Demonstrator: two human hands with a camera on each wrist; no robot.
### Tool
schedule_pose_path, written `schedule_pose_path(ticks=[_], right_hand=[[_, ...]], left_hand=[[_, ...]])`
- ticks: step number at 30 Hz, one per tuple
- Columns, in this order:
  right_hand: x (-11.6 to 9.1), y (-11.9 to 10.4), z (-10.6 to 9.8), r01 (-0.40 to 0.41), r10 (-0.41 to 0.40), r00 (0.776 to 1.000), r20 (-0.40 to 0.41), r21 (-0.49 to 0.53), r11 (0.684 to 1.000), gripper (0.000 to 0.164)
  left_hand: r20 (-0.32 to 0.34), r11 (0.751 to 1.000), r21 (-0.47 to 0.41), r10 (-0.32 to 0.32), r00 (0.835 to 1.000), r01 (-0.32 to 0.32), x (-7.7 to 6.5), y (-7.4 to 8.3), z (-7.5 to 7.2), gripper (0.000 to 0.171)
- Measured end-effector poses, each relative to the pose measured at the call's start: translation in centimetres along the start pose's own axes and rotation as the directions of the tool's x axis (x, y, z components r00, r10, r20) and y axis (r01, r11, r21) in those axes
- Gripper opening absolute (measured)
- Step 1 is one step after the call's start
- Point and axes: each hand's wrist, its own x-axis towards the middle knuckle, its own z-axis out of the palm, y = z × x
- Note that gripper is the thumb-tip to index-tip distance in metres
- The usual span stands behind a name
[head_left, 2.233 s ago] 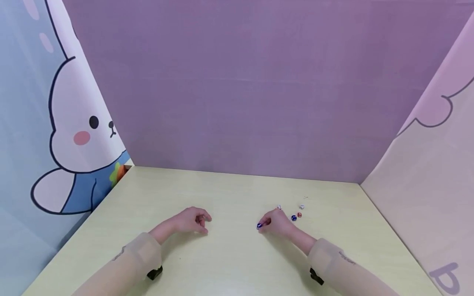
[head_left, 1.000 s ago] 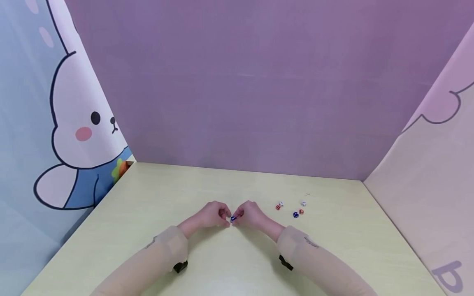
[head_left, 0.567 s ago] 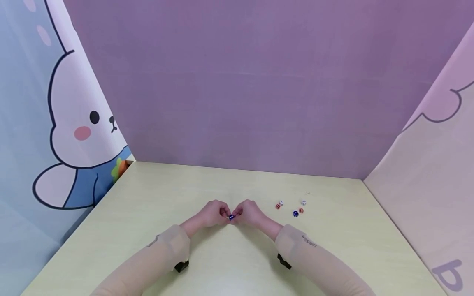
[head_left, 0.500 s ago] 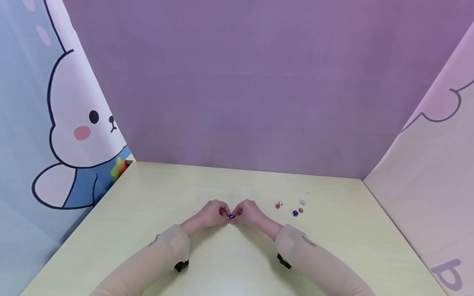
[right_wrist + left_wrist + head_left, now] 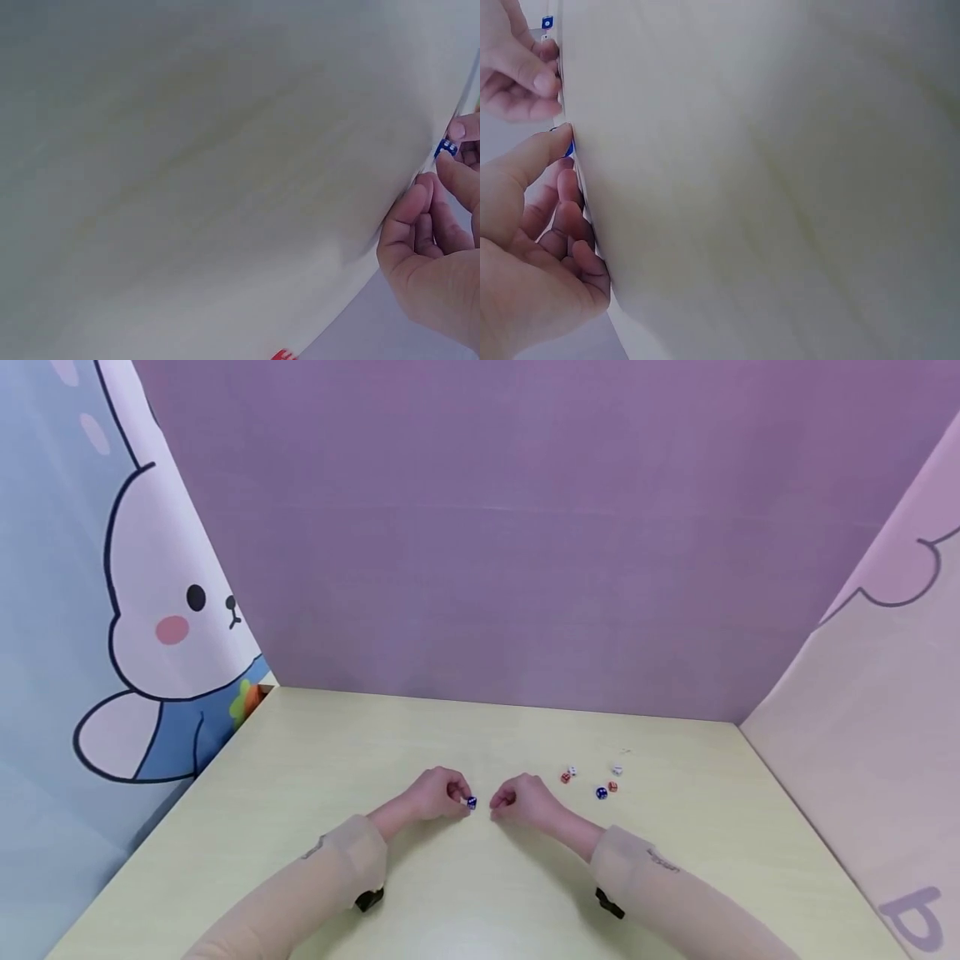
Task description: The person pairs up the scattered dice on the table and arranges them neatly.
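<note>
Near the middle of the table, my left hand [image 5: 437, 794] pinches a small blue die [image 5: 471, 802] with white pips between thumb and fingertips. The left wrist view shows this left hand [image 5: 536, 217] with the blue die [image 5: 568, 147] partly hidden behind its thumb. Just to the right is my right hand [image 5: 529, 802], its fingers loosely curled and holding nothing. In the right wrist view, the right hand [image 5: 431, 255] sits in front of the blue die [image 5: 445, 149], apart from it.
Right of my right hand lie several dice: a red die [image 5: 566, 778] beside a white die [image 5: 572, 771], another white die [image 5: 617, 770], and a second blue die [image 5: 602, 793] beside another red die [image 5: 612, 787]. A purple backdrop [image 5: 480, 543] borders the table's [image 5: 360, 727] far edge.
My right hand carried the blue die leftward from near the other dice to my left hand. The left hand took hold of it; the right hand let go and drew back right.
</note>
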Motion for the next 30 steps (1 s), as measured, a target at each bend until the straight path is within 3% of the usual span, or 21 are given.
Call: schedule_pose_path(ticks=[8, 18, 25, 30], right_hand=[[-3.2, 2.1, -2.6, 0.033, -0.033, 0.999, 0.024, 0.002, 0.999, 0.012], [-5.8, 6.3, -7.7, -0.007, -0.003, 0.995, -0.103, -0.098, 0.995, 0.013], [-6.5, 9.1, -9.5, -0.079, 0.054, 0.982, -0.180, -0.136, 0.988, 0.014], [-6.8, 10.8, -10.1, -0.143, 0.124, 0.974, -0.189, -0.087, 0.986, 0.019]], left_hand=[[0.007, 1.000, -0.017, -0.025, 1.000, 0.026, 0.0, 0.3, -0.1, 0.016], [0.011, 0.999, -0.011, -0.043, 0.999, 0.044, 0.0, 0.4, -0.1, 0.016], [0.012, 0.998, -0.028, -0.051, 0.999, 0.051, -0.1, 0.4, -0.2, 0.018], [0.008, 0.998, -0.028, -0.052, 0.999, 0.052, 0.0, 0.1, -0.1, 0.018]])
